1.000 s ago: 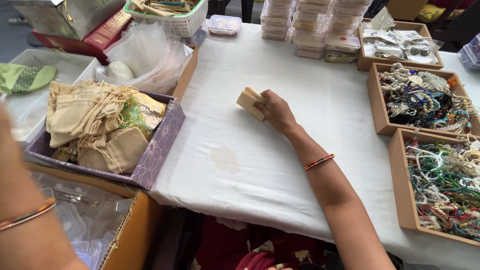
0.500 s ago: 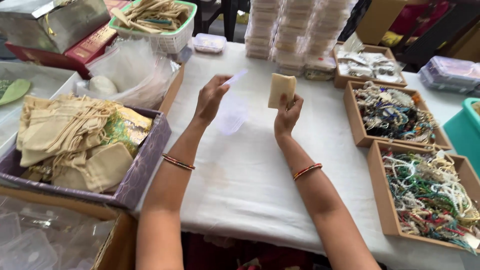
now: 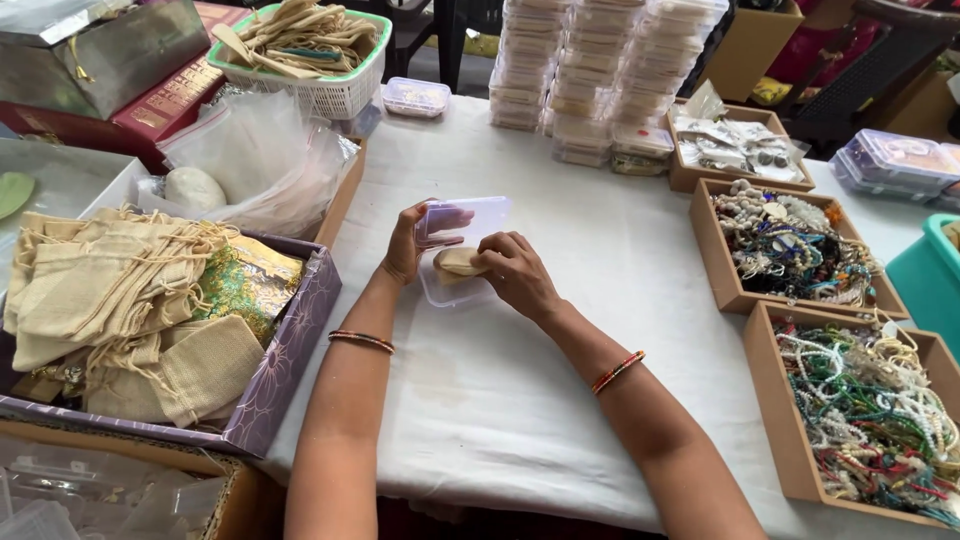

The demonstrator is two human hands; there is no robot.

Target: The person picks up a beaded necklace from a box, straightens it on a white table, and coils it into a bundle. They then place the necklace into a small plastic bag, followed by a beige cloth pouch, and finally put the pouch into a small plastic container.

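Pouch of beige cloth lay half inside a clear plastic box at the middle of the white table, its long axis running roughly left to right. The right hand pressed on the pouch from its right end, fingers curled and closed over it. The left hand held the box's left edge, thumb and fingers pinched on the raised lid. Both hands sat at the box, the right nearer the pouch. A purple box of cloth bags stood to the left; wooden trays of beads stood well apart to the right.
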